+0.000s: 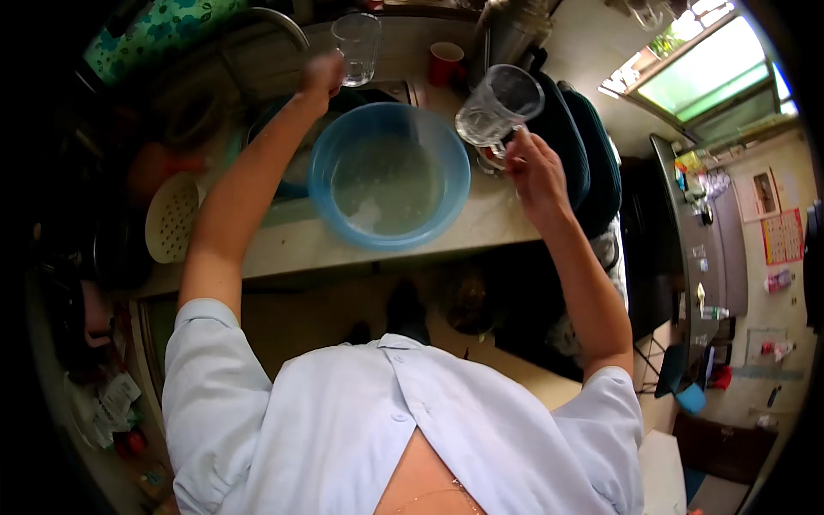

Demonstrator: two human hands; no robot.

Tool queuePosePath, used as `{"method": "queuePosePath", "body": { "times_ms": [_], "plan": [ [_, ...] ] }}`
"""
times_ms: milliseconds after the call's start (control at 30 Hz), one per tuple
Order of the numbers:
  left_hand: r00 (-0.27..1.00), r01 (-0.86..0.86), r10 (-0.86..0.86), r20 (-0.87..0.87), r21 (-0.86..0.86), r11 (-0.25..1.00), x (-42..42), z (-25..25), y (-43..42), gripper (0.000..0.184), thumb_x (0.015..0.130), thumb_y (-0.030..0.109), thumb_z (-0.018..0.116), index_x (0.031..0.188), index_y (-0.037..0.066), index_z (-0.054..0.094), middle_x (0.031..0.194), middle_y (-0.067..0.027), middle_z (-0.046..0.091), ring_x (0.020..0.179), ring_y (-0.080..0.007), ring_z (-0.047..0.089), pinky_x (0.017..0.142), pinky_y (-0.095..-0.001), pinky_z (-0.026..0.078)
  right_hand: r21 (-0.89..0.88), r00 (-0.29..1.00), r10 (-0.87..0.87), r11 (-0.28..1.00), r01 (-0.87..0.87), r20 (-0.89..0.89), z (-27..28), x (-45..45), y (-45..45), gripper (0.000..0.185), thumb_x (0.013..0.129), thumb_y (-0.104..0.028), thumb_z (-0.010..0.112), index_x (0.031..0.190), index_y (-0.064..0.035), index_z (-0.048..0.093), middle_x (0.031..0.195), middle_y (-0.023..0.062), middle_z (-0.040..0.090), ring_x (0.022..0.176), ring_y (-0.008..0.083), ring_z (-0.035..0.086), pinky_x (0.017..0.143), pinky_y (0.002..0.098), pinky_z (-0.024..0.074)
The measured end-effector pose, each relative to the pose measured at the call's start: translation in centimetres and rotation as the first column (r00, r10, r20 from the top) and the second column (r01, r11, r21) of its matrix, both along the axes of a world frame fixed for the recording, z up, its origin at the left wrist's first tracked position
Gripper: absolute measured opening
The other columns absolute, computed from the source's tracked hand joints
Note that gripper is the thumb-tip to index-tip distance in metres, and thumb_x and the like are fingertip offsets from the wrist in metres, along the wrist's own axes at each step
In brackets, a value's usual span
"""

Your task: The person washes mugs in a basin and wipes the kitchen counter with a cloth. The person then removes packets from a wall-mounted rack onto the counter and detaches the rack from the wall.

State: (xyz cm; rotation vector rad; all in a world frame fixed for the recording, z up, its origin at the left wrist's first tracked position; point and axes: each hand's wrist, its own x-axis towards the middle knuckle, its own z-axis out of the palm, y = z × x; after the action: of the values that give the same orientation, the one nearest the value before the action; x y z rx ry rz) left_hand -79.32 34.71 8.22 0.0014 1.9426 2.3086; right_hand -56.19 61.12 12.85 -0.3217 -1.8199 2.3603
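Observation:
My left hand (pixel 323 75), a little blurred, is closed at the side of a clear glass mug (pixel 359 47) behind the basin. With my right hand (pixel 537 167) I grip the handle of a second clear glass mug (pixel 499 103), which tilts over the counter to the basin's right. Between my arms stands a blue plastic basin (pixel 459 193) holding cloudy, sudsy water. Another small glass piece (pixel 491 161) shows partly below the right mug; its shape is mostly hidden.
A red cup (pixel 445 63) and a metal flask (pixel 513 34) stand at the back of the counter (pixel 296 239). A curved faucet (pixel 283 19) rises at back left, above a pale perforated strainer (pixel 172 219). Dark green ribbed objects (pixel 590 146) lean right of my right hand.

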Motion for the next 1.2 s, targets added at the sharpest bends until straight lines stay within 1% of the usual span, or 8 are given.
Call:
{"method": "queuePosePath", "body": {
  "times_ms": [200,300,500,700,767,900,967,1200],
  "plan": [
    [0.979,-0.145,0.158,0.131,-0.102,0.984,-7.8,-7.7,2.6,0.035,0.088,0.033,0.042,0.061,0.010,0.045,0.048,0.0009,0.037,0.040,-0.0085,0.035,0.036,-0.0233,0.027,-0.030,0.983,0.160,0.987,-0.158,0.092,-9.1,-13.4,-0.6,0.025,0.084,-0.031,0.052,0.070,-0.0113,0.046,0.062,-0.0011,0.048,0.054,0.0079,0.043,0.050,0.0214,0.0340],
    [0.963,-0.230,0.166,-0.211,-0.330,0.916,-13.6,-13.1,2.9,0.035,0.087,0.033,0.042,0.062,0.009,0.045,0.048,-0.0017,0.038,0.037,-0.0106,0.036,0.036,-0.0250,0.027,-0.051,0.964,0.190,0.982,-0.183,0.188,-10.5,-17.4,-1.0,0.025,0.085,-0.029,0.051,0.070,-0.0103,0.046,0.061,-0.0011,0.047,0.054,0.0083,0.043,0.049,0.0216,0.0338],
    [0.899,-0.349,0.179,-0.399,-0.408,0.844,-19.9,-20.0,3.9,0.035,0.087,0.033,0.041,0.062,0.007,0.045,0.050,-0.0035,0.042,0.039,-0.0123,0.037,0.037,-0.0259,0.027,0.012,0.954,0.218,0.974,-0.226,0.205,-11.8,-23.3,-0.9,0.024,0.086,-0.027,0.049,0.071,-0.0090,0.045,0.062,-0.0006,0.047,0.053,0.0080,0.042,0.048,0.0214,0.0336],
    [0.942,-0.298,0.201,-0.270,-0.392,0.870,-18.6,-19.6,5.4,0.035,0.086,0.032,0.044,0.063,0.007,0.045,0.053,-0.0045,0.043,0.042,-0.0122,0.039,0.039,-0.0253,0.030,0.016,0.953,0.255,0.965,-0.261,0.163,-14.7,-27.6,-1.5,0.024,0.087,-0.030,0.047,0.075,-0.0092,0.048,0.069,-0.0001,0.049,0.060,0.0095,0.046,0.054,0.0230,0.0373],
    [0.942,-0.335,0.333,-0.041,-0.143,0.931,-17.3,-18.4,6.6,0.033,0.086,0.031,0.045,0.066,0.005,0.048,0.057,-0.0044,0.045,0.044,-0.0124,0.042,0.041,-0.0253,0.034,0.033,0.956,0.248,0.966,-0.256,0.156,-16.1,-28.8,-1.7,0.024,0.087,-0.030,0.046,0.077,-0.0084,0.048,0.070,0.0005,0.050,0.060,0.0098,0.047,0.054,0.0232,0.0381],
    [0.950,-0.267,0.167,-0.265,-0.405,0.874,-20.2,-22.2,4.9,0.028,0.086,0.031,0.046,0.080,0.004,0.051,0.069,-0.0047,0.050,0.053,-0.0141,0.052,0.045,-0.0248,0.039,0.048,0.963,0.224,0.971,-0.233,0.148,-18.0,-31.9,-2.6,0.024,0.086,-0.030,0.045,0.079,-0.0071,0.049,0.072,0.0025,0.050,0.059,0.0115,0.049,0.054,0.0247,0.0405],
    [0.948,-0.264,0.282,0.146,-0.130,0.956,-15.6,-15.4,6.7,0.032,0.086,0.032,0.048,0.100,0.004,0.048,0.087,-0.0073,0.053,0.065,-0.0164,0.059,0.051,-0.0252,0.044,0.030,0.965,0.212,0.975,-0.219,0.155,-18.9,-33.4,-3.0,0.025,0.086,-0.030,0.045,0.079,-0.0069,0.049,0.072,0.0032,0.050,0.058,0.0123,0.049,0.053,0.0251,0.0410],
    [0.961,-0.259,0.265,0.078,-0.079,0.963,-5.2,-10.7,-0.2,0.025,0.085,0.022,0.052,0.103,0.006,0.047,0.092,-0.0071,0.055,0.071,-0.0142,0.059,0.058,-0.0237,0.045,0.013,0.979,0.172,0.985,-0.175,0.113,-23.0,-37.2,-3.3,0.026,0.085,-0.030,0.045,0.078,-0.0055,0.048,0.075,0.0071,0.051,0.057,0.0166,0.052,0.048,0.0279,0.0430]
  ]
}}
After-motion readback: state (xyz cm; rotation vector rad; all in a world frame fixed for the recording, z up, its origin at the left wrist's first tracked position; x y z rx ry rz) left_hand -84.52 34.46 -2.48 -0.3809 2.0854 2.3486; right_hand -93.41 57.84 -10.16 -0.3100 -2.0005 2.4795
